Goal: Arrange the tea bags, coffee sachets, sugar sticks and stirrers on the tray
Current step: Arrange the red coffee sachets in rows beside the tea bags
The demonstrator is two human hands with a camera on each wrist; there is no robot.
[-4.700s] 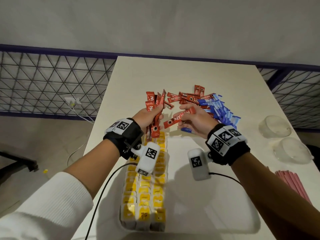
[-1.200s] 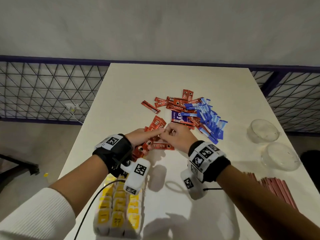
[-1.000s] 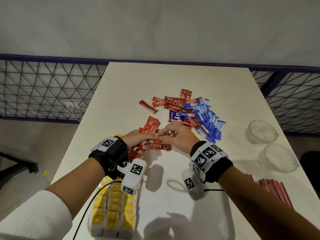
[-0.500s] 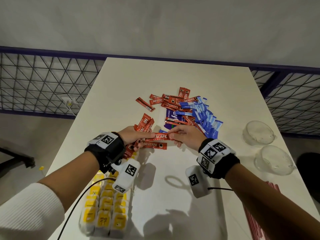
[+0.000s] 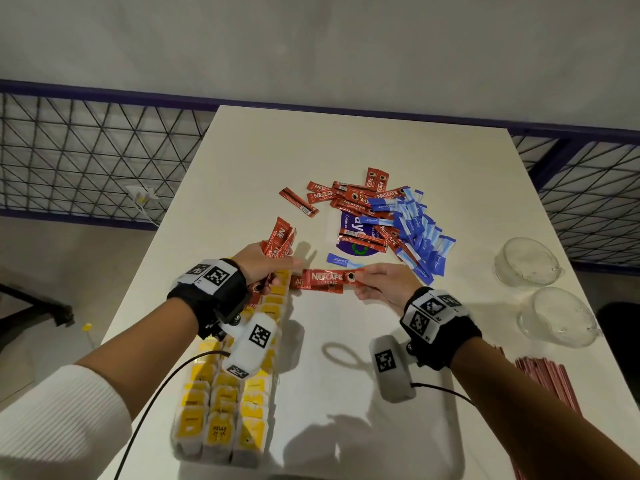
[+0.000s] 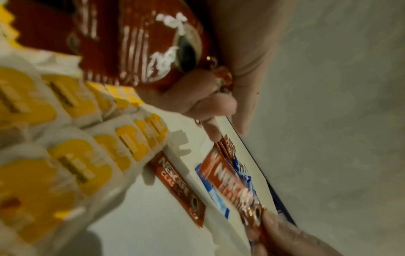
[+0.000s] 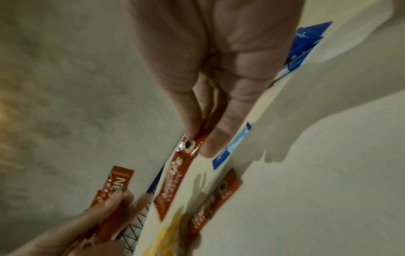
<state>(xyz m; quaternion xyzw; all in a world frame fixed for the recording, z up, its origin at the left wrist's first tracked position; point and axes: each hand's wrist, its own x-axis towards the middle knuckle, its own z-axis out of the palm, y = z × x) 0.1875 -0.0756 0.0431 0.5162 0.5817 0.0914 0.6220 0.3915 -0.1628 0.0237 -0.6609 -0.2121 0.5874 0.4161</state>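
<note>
My left hand [image 5: 284,271] grips a bundle of red coffee sachets [image 5: 280,240] above the far end of the tea bag rows; the wrist view shows the same bundle [image 6: 142,43] in its curled fingers. My right hand [image 5: 360,278] pinches one red sachet [image 5: 327,276] by its right end, and its thumb and fingertips [image 7: 210,142] close on that sachet [image 7: 175,173]. A second sachet [image 5: 311,288] lies flat just below it. Yellow tea bags [image 5: 221,403] fill three rows at the left of the white tray [image 5: 462,445].
Loose red sachets [image 5: 353,202] and blue sugar sticks [image 5: 420,237] lie heaped on the table beyond the hands, with one blue stick [image 5: 341,260] apart. Pink stirrers [image 5: 543,379] lie at the right. Two clear glass bowls [image 5: 526,261] [image 5: 557,317] stand near the right edge.
Both hands came down from the pile to the tray's far end. In the last second my right hand has drawn one sachet away to the right of the left hand.
</note>
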